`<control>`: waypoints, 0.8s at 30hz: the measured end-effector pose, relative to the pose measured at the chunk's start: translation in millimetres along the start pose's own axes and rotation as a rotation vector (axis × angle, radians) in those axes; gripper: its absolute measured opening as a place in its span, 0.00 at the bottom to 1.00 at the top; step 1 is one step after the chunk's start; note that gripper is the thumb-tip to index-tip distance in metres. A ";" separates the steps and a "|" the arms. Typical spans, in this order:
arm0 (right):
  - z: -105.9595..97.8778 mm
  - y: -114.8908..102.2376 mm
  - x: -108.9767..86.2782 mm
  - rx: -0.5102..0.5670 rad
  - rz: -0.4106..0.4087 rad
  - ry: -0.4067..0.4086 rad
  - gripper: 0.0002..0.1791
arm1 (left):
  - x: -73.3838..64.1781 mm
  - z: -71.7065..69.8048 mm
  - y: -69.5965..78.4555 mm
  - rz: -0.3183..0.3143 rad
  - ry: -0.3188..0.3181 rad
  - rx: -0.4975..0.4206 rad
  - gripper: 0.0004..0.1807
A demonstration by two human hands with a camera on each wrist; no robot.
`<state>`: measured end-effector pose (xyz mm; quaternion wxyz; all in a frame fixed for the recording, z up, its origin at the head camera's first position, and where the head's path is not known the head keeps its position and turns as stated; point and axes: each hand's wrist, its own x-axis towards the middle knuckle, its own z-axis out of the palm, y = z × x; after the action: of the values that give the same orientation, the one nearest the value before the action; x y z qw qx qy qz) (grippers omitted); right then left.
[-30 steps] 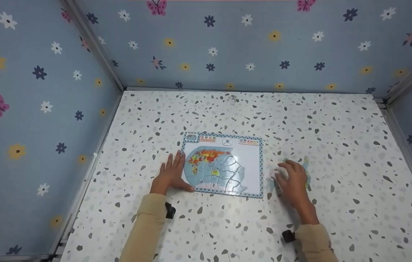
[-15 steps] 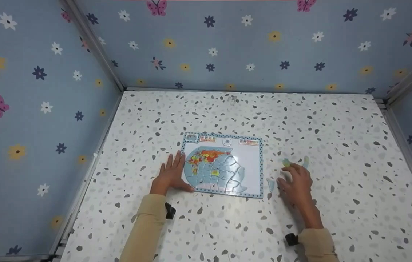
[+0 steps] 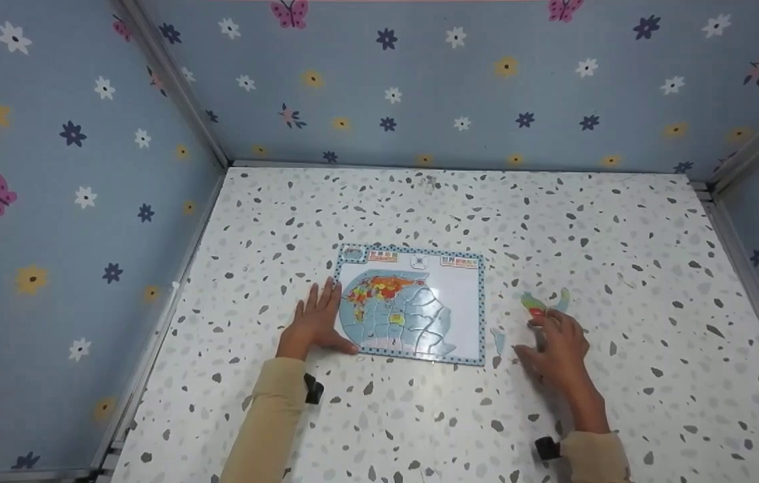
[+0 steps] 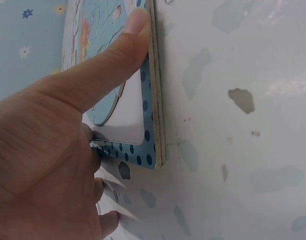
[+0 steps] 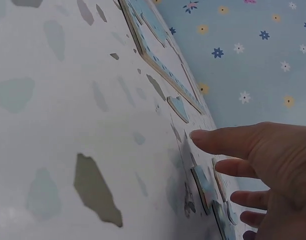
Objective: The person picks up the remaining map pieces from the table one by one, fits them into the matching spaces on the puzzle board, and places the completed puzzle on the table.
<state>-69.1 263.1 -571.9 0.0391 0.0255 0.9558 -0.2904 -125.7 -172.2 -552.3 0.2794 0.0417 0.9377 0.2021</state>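
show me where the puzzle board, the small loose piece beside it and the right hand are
Puzzle board (image 3: 465, 298), head view: bare white area near its right edge.
Small loose piece (image 3: 499, 340), head view: middle of its face.
Right hand (image 3: 559, 348), head view: back of the hand.

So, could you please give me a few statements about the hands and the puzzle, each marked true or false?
1. The left hand touches the puzzle board. True.
2. The puzzle board is completely filled. False: bare white space shows to the right of its map.
3. In the head view, a small blue piece lies between the board and the right hand. True.
4. The right hand rests on the board. False: it is beside the board, by a green-and-red piece.
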 end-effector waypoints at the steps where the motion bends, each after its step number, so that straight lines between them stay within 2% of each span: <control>1: -1.0 1.0 -1.0 -0.002 -0.001 -0.011 0.27 | 0.1 0.0 -0.1 0.000 0.001 0.000 0.74; 10: -13.2 4.9 -12.4 -0.031 0.030 -0.039 0.25 | -0.4 0.2 0.1 0.004 -0.011 0.024 0.74; 16: -17.3 5.1 -16.5 -0.048 0.067 -0.090 0.22 | 1.0 1.2 -0.3 0.005 -0.016 0.044 0.73; 24: -16.0 5.3 -18.1 -0.048 0.082 -0.078 0.15 | 0.4 1.6 -0.2 -0.001 -0.013 0.036 0.74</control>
<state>-51.7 275.9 -560.0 0.0890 0.0525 0.9584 -0.2662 -125.2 -171.7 -553.7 0.2847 0.0477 0.9394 0.1851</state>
